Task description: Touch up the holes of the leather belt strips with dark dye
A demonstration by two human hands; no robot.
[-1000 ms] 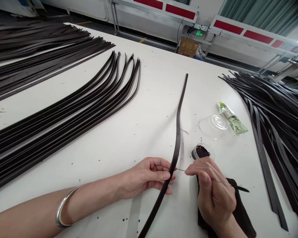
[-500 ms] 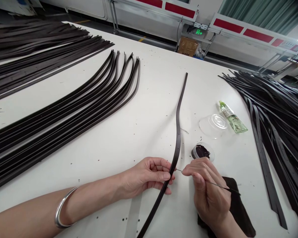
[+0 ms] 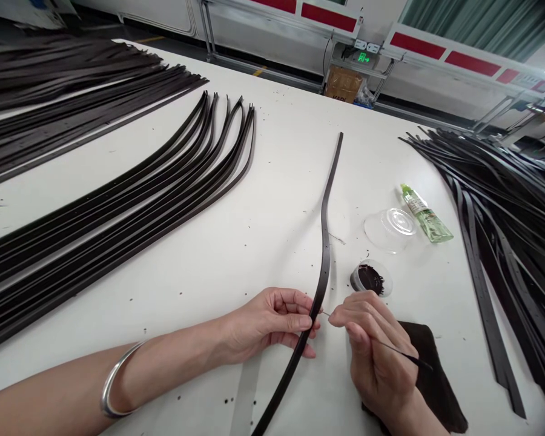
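My left hand [image 3: 272,324] pinches a long, narrow, dark leather belt strap [image 3: 325,260] between thumb and fingers, and a silver bangle [image 3: 115,378] circles that wrist. The strap stands on edge in a curve, running up the table from the bottom of the view. My right hand [image 3: 376,345] grips a thin metal needle-like tool [image 3: 406,357], its fine tip almost at the strap's edge. The other end carries something dark. A small open pot of dark brown paste [image 3: 369,278] sits just beyond my right hand, which rests over a dark cloth [image 3: 431,381].
A clear plastic lid [image 3: 389,230] and a green-labelled bottle [image 3: 424,217] lie on the white table [image 3: 263,157]. Fanned dark straps [image 3: 118,212] fill the left, with more behind [image 3: 63,103]. A loose pile of straps [image 3: 495,181] lies right.
My right hand has shifted left, closer to the strap, and the tool's far end has swung left with it. My left hand and the strap have barely moved.
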